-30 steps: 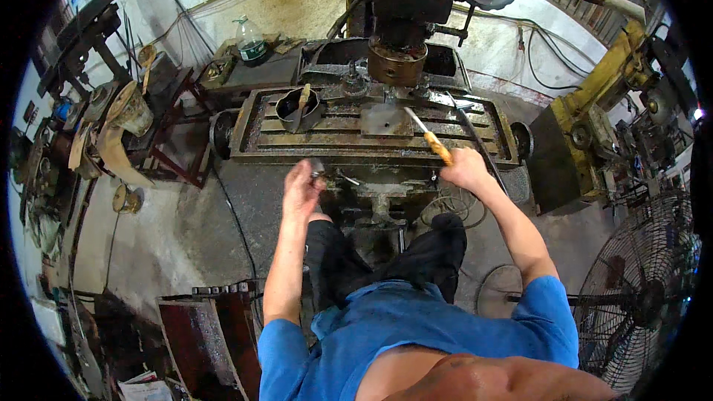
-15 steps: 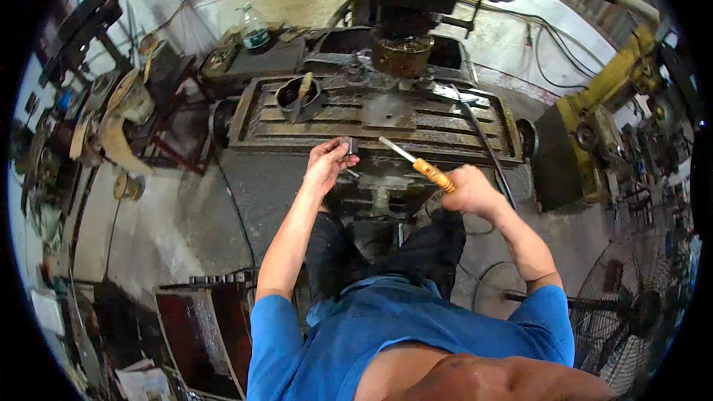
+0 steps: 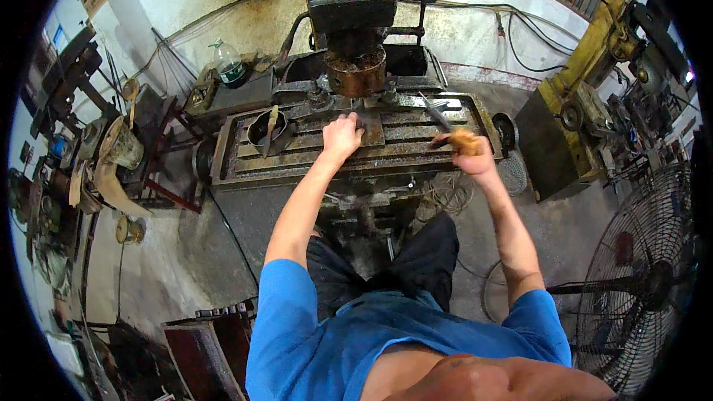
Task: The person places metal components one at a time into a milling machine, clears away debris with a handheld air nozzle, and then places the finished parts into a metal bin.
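Head view: blurred wooden handle [image 3: 466, 140] within closed fingers of right hand [image 3: 476, 160]; left hand [image 3: 342, 136] at metal plate [image 3: 373, 134], grip unclear; pot [image 3: 280, 142] left, cylindrical machine head [image 3: 356, 76] just beyond.

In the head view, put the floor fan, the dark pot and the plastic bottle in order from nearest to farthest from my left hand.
1. Dark pot: left of the left hand, on the machine table.
2. Plastic bottle: farther back, on the left.
3. Floor fan: far right.
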`<state>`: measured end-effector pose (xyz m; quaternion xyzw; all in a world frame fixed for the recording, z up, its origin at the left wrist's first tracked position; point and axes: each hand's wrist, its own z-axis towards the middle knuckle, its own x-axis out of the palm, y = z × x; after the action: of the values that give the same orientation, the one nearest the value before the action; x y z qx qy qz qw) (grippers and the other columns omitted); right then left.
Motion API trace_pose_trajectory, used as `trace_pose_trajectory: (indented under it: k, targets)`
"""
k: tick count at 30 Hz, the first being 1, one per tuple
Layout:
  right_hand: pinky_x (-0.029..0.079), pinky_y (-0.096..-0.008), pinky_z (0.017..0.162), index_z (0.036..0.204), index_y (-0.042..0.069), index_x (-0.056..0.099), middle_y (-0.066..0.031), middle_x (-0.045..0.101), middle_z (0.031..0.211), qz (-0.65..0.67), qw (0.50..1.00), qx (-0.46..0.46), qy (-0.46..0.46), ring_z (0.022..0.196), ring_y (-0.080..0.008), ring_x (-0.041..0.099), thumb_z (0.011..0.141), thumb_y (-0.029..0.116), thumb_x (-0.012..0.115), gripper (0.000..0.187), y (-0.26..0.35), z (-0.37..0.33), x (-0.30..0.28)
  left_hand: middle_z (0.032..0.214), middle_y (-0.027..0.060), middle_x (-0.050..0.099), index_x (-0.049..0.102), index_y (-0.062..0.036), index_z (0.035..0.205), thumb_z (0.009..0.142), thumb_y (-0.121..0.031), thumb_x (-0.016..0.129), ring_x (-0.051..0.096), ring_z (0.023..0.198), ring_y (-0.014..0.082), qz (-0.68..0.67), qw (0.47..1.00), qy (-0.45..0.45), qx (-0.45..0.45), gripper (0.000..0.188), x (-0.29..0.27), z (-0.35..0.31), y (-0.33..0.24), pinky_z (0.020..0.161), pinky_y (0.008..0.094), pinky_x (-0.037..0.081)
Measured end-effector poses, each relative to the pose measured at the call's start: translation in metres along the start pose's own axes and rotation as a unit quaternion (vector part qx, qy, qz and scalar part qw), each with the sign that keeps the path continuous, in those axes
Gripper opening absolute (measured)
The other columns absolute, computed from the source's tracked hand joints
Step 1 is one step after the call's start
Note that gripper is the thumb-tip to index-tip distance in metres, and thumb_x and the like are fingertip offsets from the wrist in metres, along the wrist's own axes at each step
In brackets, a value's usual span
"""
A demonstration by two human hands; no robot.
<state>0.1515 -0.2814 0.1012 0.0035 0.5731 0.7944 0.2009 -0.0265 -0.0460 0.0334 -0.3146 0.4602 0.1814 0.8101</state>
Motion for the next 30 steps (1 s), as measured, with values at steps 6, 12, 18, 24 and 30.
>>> trace_pose_trajectory:
  k: [6, 12, 18, 24, 30]
  targets:
    - [0.037, -0.0251, 0.05, 0.081, 0.0, 0.064, -0.0081, 0.052, 0.055, -0.049, 0.981, 0.183, -0.041, 0.052, -0.0124, 0.049, 0.058, 0.012, 0.055, 0.028, -0.126, -0.033, 0.038, 0.086, 0.0148, 0.061, 0.058, -0.0084, 0.091, 0.071, -0.018, 0.06, 0.059, 0.081, 0.0316, 0.022, 0.997, 0.053, 0.042, 0.023, 0.001, 0.001, 0.014, 0.07, 0.0431, 0.047]
    - [0.047, -0.0377, 0.072, 0.091, 0.003, 0.065, -0.022, 0.061, 0.078, -0.32, 0.908, 0.258, -0.079, 0.077, -0.0346, 0.061, 0.056, 0.021, 0.059, 0.04, -0.097, -0.045, 0.052, 0.086, 0.0144, 0.061, 0.061, -0.0109, 0.094, 0.071, -0.015, 0.059, 0.059, 0.08, 0.0324, 0.034, 0.998, 0.025, 0.037, 0.023, 0.013, 0.011, 0.016, 0.068, 0.0431, 0.047]
    - [0.047, -0.029, 0.075, 0.09, 0.001, 0.065, -0.017, 0.063, 0.083, -0.302, 0.928, 0.217, -0.034, 0.08, -0.0265, 0.063, 0.053, 0.012, 0.057, 0.039, -0.064, -0.057, 0.028, 0.082, 0.0159, 0.061, 0.06, -0.0108, 0.093, 0.072, -0.016, 0.059, 0.06, 0.077, 0.0326, 0.041, 0.999, -0.005, 0.025, 0.023, 0.039, 0.036, 0.019, 0.066, 0.0432, 0.048]
    - [0.045, -0.0311, 0.08, 0.095, -0.004, 0.061, -0.0134, 0.063, 0.092, -0.253, 0.957, 0.06, -0.129, 0.086, -0.0201, 0.06, 0.051, 0.009, 0.057, 0.046, 0.013, -0.021, -0.041, 0.084, 0.0182, 0.061, 0.06, -0.0061, 0.094, 0.072, -0.023, 0.062, 0.059, 0.082, 0.0338, 0.004, 0.996, 0.011, -0.091, 0.028, 0.02, 0.037, 0.008, 0.069, 0.0434, 0.047]
    - [0.025, -0.0458, 0.103, 0.119, -0.005, 0.045, -0.0163, 0.047, 0.122, -0.02, 0.86, -0.447, -0.246, 0.117, -0.0299, 0.041, 0.074, 0.021, 0.051, 0.052, 0.198, 0.102, -0.136, 0.083, 0.0178, 0.062, 0.063, -0.0053, 0.09, 0.069, -0.028, 0.067, 0.06, 0.081, 0.033, -0.044, 0.995, 0.005, -0.094, 0.031, 0.026, 0.052, 0.021, 0.071, 0.0422, 0.048]
